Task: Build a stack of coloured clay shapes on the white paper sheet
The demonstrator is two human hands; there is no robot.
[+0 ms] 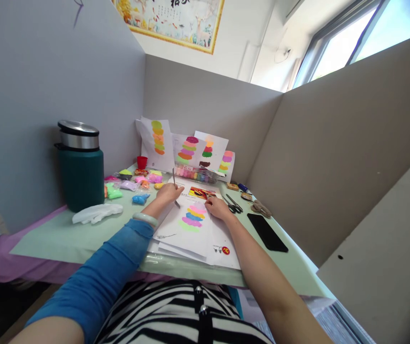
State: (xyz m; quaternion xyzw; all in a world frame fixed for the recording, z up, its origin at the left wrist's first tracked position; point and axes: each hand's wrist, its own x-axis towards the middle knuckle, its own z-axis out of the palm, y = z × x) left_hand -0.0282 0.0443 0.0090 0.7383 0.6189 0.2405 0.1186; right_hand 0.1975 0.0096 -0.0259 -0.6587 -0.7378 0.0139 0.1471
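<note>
The left hand (168,193) grasps a slim tool (174,176), the right hand's (217,208) grip unclear, apparently positioning colour-dabbed paper (190,240) that needs steadying.

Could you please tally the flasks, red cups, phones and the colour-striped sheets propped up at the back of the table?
Flask: 1
Red cup: 1
Phone: 1
Propped sheets: 4
Total: 7
</note>
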